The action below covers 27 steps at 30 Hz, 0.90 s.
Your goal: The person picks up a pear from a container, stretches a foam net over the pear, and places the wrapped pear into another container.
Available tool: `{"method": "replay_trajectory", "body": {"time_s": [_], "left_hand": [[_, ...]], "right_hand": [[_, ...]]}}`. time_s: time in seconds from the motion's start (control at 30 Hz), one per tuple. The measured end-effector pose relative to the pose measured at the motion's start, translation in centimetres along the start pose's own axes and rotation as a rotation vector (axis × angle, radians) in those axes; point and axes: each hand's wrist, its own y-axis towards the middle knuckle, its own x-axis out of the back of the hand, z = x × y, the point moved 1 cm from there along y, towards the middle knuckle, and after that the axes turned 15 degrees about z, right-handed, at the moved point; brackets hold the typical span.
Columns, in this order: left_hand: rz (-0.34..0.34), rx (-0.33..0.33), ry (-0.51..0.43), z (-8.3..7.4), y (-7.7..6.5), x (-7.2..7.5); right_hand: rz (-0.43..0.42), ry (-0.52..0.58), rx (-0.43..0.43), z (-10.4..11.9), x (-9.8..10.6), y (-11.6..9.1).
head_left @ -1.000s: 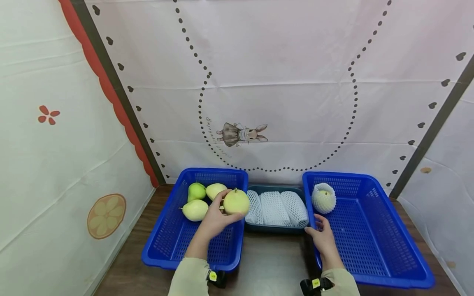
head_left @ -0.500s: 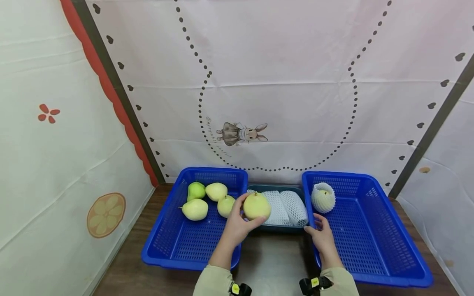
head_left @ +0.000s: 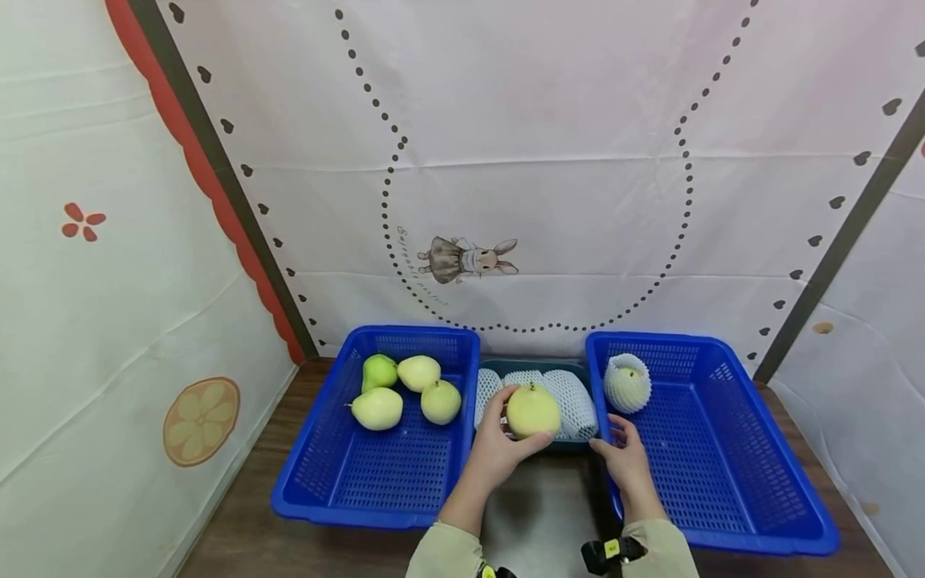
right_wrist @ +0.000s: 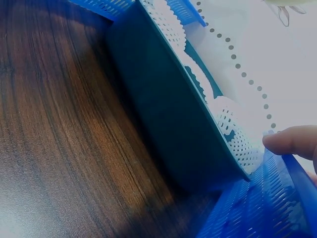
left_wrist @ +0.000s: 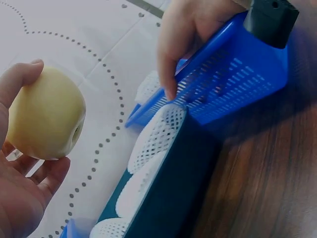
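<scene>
My left hand [head_left: 499, 456] holds a round yellow-green pear [head_left: 533, 411], stem up, over the dark green tray [right_wrist: 163, 109]. Thumb and fingers cup the pear [left_wrist: 47, 116] from both sides in the left wrist view. White foam net sleeves [head_left: 571, 401] lie in that tray, partly hidden behind the pear. My right hand [head_left: 629, 467] grips the left rim of the right blue basket [head_left: 704, 457], thumb outside and fingers over the edge. Inside this basket, near its back left corner, sits a pear in a foam net [head_left: 627, 384].
Several pears [head_left: 378, 409], yellow and green, lie toward the back of the left blue basket [head_left: 376, 474]. The green tray stands between the two baskets on a dark wooden table [right_wrist: 64, 124]. A printed white cloth [head_left: 549, 225] hangs behind everything.
My left hand has carried the pear rightward from over the left basket to over the green tray. One more pear in the left basket has come fully into view. My right hand stays put.
</scene>
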Motion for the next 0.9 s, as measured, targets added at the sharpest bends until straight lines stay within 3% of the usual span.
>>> {"method": "replay_trajectory", "body": {"time_s": [0.17, 0.5, 0.73, 0.9], "left_hand": [[-0.026, 0.014, -0.012, 1.1, -0.3, -0.9], [-0.106, 0.037, 0.009, 5.5, -1.4, -3.4], [-0.146, 0.122, 0.051, 7.9, -1.9, -4.4], [-0.132, 0.162, 0.056, 8.8, -2.2, -4.8]], "right_hand": [[0.001, -0.001, 0.004, 0.0, 0.1, 0.1], [-0.013, -0.008, 0.003, 0.0, 0.1, 0.1], [0.002, 0.000, 0.010, 0.0, 0.0, 0.0], [0.001, 0.001, -0.001, 0.1, -0.1, -0.1]]}}
